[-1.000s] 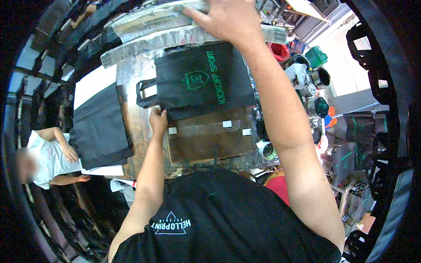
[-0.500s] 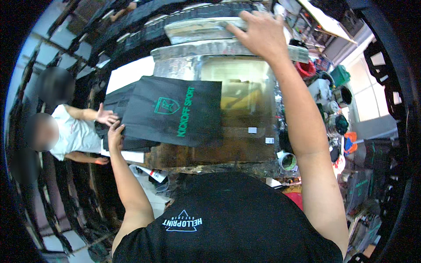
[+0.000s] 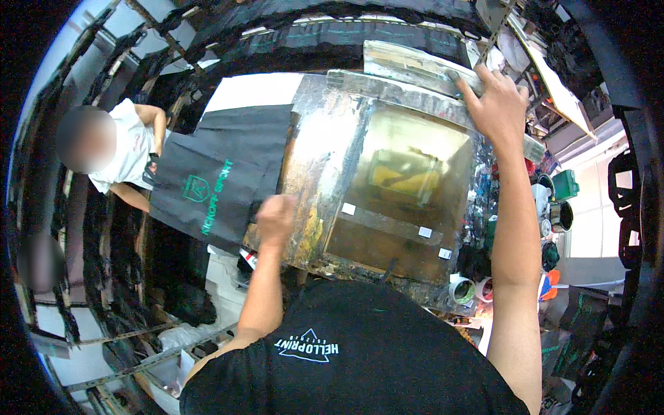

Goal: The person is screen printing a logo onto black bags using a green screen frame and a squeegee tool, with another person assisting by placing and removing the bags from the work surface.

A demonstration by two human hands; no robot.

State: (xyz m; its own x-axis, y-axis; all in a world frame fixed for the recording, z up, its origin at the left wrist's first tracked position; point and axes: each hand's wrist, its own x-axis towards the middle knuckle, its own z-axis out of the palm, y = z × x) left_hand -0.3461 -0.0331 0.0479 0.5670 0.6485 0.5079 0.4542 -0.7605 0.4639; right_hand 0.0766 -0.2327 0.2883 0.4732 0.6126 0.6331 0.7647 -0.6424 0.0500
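Observation:
My right hand [image 3: 499, 102] grips the edge of a raised screen-printing frame [image 3: 408, 61], with the thumb on its near side and the fingers over the top. A black fabric bag [image 3: 242, 155] with a green printed crest and lettering lies at the left, over the end of the work board. My left hand [image 3: 277, 216] is just off the bag's right edge, above the bare board. It looks curled, but motion smears its fingers. The board [image 3: 346, 259] has a shiny brownish printing area with small white tabs on it.
At the left, a co-worker in a white shirt [image 3: 128, 149] stands with hands at the bag's far edge. White sheets [image 3: 252, 93] lie behind the bag. Tubs and a green container [image 3: 566, 184] crowd the right side. A pot with green ink [image 3: 461, 290] stands by the near right corner.
The black bag has shifted left off the printing area toward the co-worker. My left hand has come away from the bag's left edge, rightward. My right hand stays on the frame.

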